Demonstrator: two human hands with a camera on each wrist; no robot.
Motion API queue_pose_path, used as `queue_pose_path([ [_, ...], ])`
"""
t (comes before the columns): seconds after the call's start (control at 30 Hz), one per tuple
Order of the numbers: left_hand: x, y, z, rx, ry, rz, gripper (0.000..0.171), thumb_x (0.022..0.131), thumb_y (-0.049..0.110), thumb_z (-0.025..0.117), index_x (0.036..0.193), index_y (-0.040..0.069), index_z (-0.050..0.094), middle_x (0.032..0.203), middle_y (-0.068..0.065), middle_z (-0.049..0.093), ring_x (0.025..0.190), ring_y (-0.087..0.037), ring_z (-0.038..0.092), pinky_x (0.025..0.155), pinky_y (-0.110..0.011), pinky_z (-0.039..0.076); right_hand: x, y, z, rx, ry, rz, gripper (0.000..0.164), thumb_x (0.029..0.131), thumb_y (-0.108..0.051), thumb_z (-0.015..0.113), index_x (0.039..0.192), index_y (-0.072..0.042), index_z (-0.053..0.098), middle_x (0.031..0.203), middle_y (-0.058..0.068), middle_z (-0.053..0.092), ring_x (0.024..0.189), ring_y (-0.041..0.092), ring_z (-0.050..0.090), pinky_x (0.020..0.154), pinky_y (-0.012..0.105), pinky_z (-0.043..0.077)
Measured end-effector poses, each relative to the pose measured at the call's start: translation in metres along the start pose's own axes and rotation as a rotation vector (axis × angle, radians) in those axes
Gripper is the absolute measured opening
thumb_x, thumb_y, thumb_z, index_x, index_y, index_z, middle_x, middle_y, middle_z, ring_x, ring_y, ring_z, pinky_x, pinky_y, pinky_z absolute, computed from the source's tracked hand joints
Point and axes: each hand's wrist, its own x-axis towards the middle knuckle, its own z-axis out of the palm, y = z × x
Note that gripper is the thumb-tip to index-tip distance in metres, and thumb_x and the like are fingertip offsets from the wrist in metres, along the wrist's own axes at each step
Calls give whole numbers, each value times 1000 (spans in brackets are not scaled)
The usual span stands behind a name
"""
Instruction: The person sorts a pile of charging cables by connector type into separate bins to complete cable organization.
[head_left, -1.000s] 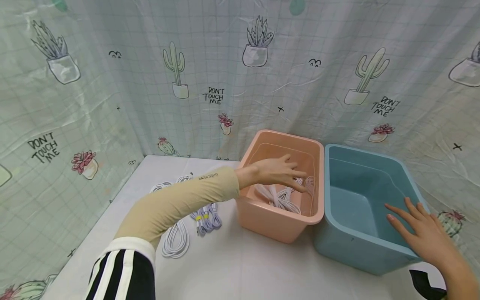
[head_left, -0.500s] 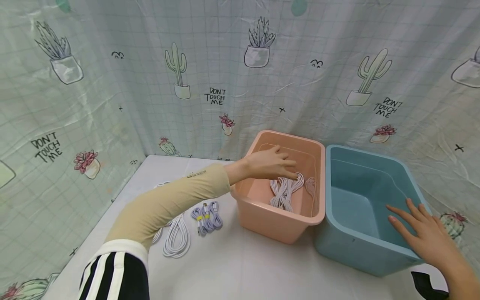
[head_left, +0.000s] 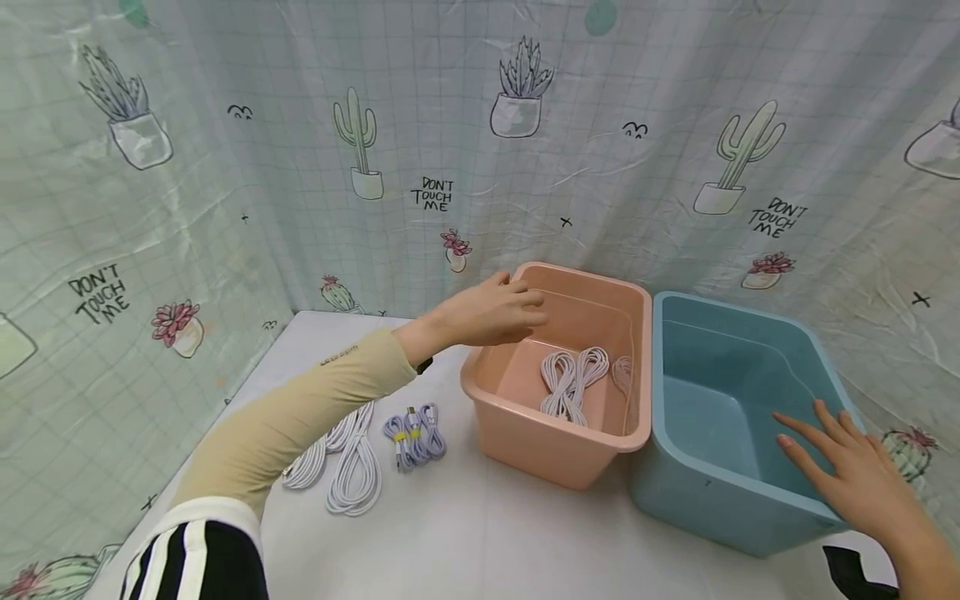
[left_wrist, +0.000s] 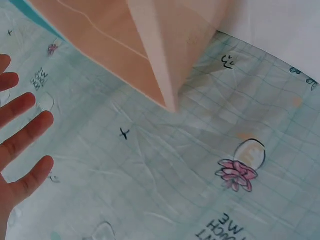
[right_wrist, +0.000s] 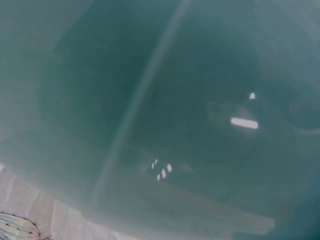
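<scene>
My left hand point(head_left: 491, 311) hovers over the left rim of the pink bin point(head_left: 558, 479), holding nothing; the left wrist view shows its fingers point(left_wrist: 30, 127) spread apart. Inside that bin lies a tied bundle of white cable point(head_left: 573, 383). My right hand point(head_left: 847, 467) reaches over the right rim of the blue bin point(head_left: 697, 500), fingers extended and holding nothing. Only the blue bin's inner surface point(right_wrist: 150, 100) and some curtain show in the right wrist view. On the table to the left lie coiled white cables point(head_left: 354, 479) and lilac cables point(head_left: 414, 437) with yellow ties.
The two bins stand side by side against a cactus-print curtain point(head_left: 300, 233). A white cloth covers the table point(head_left: 510, 542). At the lower right lies a black strap-like piece point(head_left: 855, 571) beside the right wrist.
My left hand has pulled back up and left from over the cable bundle in the pink bin, which now lies in plain sight. The right hand has stayed put.
</scene>
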Motion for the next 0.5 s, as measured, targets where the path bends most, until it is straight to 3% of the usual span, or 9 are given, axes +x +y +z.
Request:
queue_pose_path([
  [0.1,-13,-4,-1,-45,8,-50,9,88,27,52,92,20,53,97,2,54,87,-18,50,73,-33,35,0,-4,-2,-8,-11,6,55,94,-39,37,130,2,38,139,38,3,121,62,-5,89,73,-1],
  [0.33,-51,-9,-4,-150,21,-152,16,89,24,53,104,20,57,102,0,58,89,-20,52,77,-38,37,-1,-9,-4,-19,-39,11,56,95,-40,35,131,3,37,138,39,3,120,63,-5,88,73,1],
  [0.5,-74,-8,-5,-161,4,-173,16,88,22,54,103,19,58,102,-1,58,91,-20,52,76,-38,38,1,-6,-3,-48,-45,25,58,94,-42,34,130,3,37,138,40,2,118,64,-4,86,72,5],
])
